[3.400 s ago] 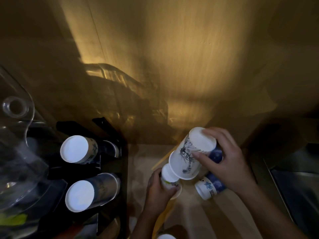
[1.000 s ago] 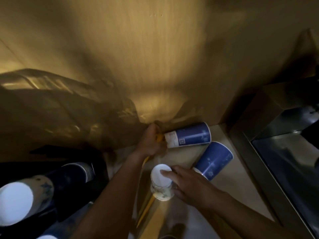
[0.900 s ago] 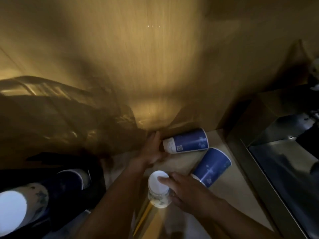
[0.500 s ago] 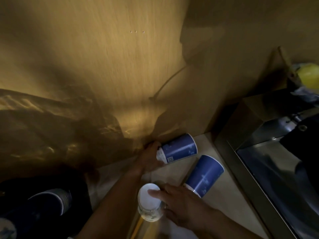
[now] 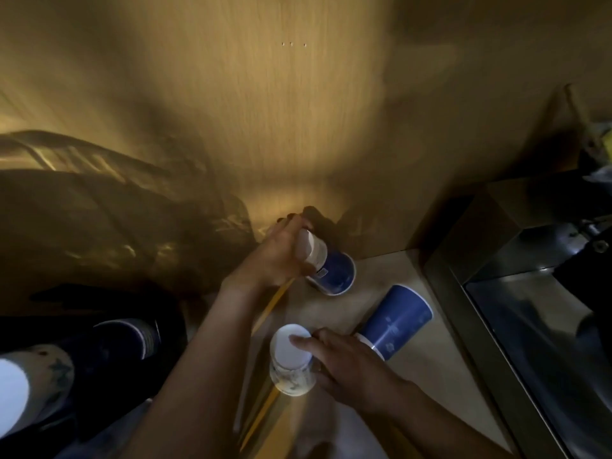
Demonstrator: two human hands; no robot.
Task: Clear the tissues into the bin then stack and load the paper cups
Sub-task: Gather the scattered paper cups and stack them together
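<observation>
My left hand (image 5: pixel 276 256) grips a blue paper cup (image 5: pixel 331 268) near its white base and holds it tilted, mouth down, by the back wall. My right hand (image 5: pixel 344 362) holds an upside-down white patterned cup (image 5: pixel 291 359) on the beige counter (image 5: pixel 407 369), fingers along its right side and thumb on its base. A second blue cup (image 5: pixel 395 321) lies on its side just right of that hand, mouth pointing away to the upper right. No tissues or bin are in view.
A dark rack (image 5: pixel 82 352) at the lower left holds stacked cups lying on their sides (image 5: pixel 36 382). A steel sink (image 5: pixel 536 326) runs along the right edge of the counter. A wooden wall (image 5: pixel 265 127) stands close behind.
My left hand has lifted the far blue cup from lying on its side and tipped it mouth down. My right hand still holds the white cup in place.
</observation>
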